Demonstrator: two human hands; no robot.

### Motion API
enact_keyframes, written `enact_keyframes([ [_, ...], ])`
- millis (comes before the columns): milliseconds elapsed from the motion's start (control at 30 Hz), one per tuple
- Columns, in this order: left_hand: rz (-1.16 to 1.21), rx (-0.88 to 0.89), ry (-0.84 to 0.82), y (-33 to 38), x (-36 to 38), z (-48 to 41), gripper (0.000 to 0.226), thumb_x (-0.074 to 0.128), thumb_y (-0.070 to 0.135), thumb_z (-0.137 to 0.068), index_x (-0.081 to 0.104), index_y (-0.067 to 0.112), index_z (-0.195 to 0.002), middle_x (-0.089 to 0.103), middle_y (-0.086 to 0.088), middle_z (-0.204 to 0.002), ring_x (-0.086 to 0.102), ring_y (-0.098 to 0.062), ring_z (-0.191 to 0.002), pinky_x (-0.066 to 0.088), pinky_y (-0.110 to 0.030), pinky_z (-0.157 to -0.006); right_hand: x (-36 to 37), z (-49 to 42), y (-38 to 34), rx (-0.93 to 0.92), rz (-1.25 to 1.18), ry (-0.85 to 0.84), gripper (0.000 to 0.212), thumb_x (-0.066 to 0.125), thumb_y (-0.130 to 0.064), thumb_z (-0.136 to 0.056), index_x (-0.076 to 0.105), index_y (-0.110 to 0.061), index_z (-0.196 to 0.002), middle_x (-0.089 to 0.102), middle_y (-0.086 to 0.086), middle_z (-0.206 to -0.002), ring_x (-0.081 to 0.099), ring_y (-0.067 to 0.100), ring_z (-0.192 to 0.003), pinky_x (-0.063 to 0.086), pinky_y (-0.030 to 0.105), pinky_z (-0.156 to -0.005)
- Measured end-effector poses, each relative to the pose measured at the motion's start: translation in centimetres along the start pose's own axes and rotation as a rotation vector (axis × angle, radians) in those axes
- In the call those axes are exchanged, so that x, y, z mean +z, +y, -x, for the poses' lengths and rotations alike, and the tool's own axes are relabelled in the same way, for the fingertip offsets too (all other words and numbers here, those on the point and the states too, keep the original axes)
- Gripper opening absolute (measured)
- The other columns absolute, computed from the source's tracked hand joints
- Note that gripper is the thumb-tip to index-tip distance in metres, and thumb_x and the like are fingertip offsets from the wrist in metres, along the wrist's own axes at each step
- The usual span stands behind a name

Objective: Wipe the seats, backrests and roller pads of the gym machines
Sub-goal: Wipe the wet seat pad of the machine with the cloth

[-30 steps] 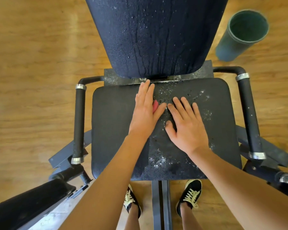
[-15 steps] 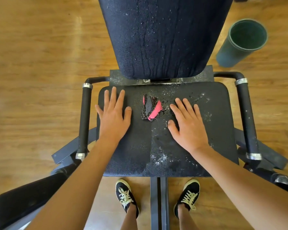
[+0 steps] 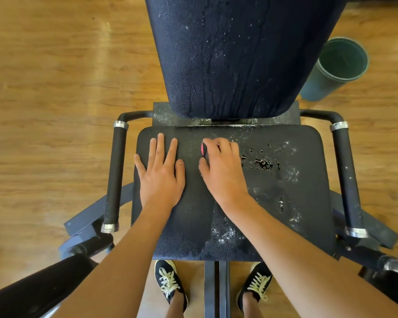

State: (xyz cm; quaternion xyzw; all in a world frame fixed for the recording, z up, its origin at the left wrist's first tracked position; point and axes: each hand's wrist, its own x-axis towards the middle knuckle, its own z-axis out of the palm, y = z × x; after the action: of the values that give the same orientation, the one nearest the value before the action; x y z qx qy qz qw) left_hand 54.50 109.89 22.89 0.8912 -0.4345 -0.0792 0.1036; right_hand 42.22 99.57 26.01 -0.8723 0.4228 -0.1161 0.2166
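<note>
The black seat pad [image 3: 285, 203] of a gym machine lies below me, speckled with wet foam and droplets on its right half. Its tall black backrest [image 3: 239, 53] rises behind, streaked with drips. My left hand [image 3: 161, 177] rests flat on the left part of the seat, fingers spread. My right hand [image 3: 223, 171] is at the seat's back centre, its fingers curled over a pink and black cloth [image 3: 203, 148], of which only a small edge shows.
Black padded handles flank the seat, the left handle [image 3: 115, 175] and the right handle [image 3: 347, 175]. A dark green bin [image 3: 338, 65] stands on the wood floor at the back right. A black roller pad [image 3: 32, 292] lies at the lower left. My shoes [image 3: 170, 283] stand under the seat's front edge.
My left hand let go of the cloth and slid left to lie flat on the seat. My right hand then moved left and forward onto the cloth and curled over it.
</note>
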Motion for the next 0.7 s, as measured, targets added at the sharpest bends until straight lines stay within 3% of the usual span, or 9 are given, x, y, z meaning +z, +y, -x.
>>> enact_keyframes([
  [167, -0.012, -0.004, 0.004, 0.0, 0.2, 0.0, 0.058, 0.025, 0.042, -0.106, 0.03, 0.026, -0.161, 0.015, -0.004, -0.171, 0.007, -0.022, -0.159, 0.007, -0.065, -0.123, -1.3, -1.8, 1.8, 0.016, -0.048, 0.147, 0.035, 0.062, -0.013, -0.098, 0.058, -0.007, -0.132, 0.057, 0.011, -0.125, 0.045, 0.03, -0.112, 0.043, 0.039, -0.098],
  [333, -0.021, 0.003, 0.031, -0.1, 0.4, 0.0, 0.057, 0.026, 0.041, -0.106, 0.033, 0.024, -0.16, 0.018, -0.006, -0.171, 0.01, -0.024, -0.158, 0.011, -0.067, -0.122, -0.4, -3.0, 3.0, -0.037, 0.02, 0.122, 0.037, 0.059, -0.019, -0.101, 0.059, -0.007, -0.136, 0.057, 0.011, -0.132, 0.049, 0.033, -0.116, 0.047, 0.048, -0.099],
  [533, -0.021, 0.008, 0.039, 0.0, 0.5, 0.0, 0.057, 0.027, 0.04, -0.105, 0.034, 0.024, -0.16, 0.018, -0.006, -0.171, 0.01, -0.024, -0.158, 0.01, -0.067, -0.122, 0.6, -3.3, 3.2, -0.017, -0.004, 0.167, 0.042, 0.058, -0.025, -0.101, 0.058, -0.002, -0.136, 0.056, 0.015, -0.131, 0.046, 0.033, -0.116, 0.046, 0.046, -0.102],
  [700, -0.025, 0.011, 0.038, -0.1, 0.6, 0.0, 0.058, 0.027, 0.04, -0.105, 0.034, 0.024, -0.16, 0.017, -0.006, -0.171, 0.01, -0.024, -0.158, 0.009, -0.066, -0.121, 0.5, -3.2, 2.9, -0.041, 0.189, 0.106, 0.048, 0.056, -0.031, -0.101, 0.054, -0.004, -0.142, 0.054, 0.013, -0.132, 0.047, 0.033, -0.116, 0.047, 0.045, -0.092],
])
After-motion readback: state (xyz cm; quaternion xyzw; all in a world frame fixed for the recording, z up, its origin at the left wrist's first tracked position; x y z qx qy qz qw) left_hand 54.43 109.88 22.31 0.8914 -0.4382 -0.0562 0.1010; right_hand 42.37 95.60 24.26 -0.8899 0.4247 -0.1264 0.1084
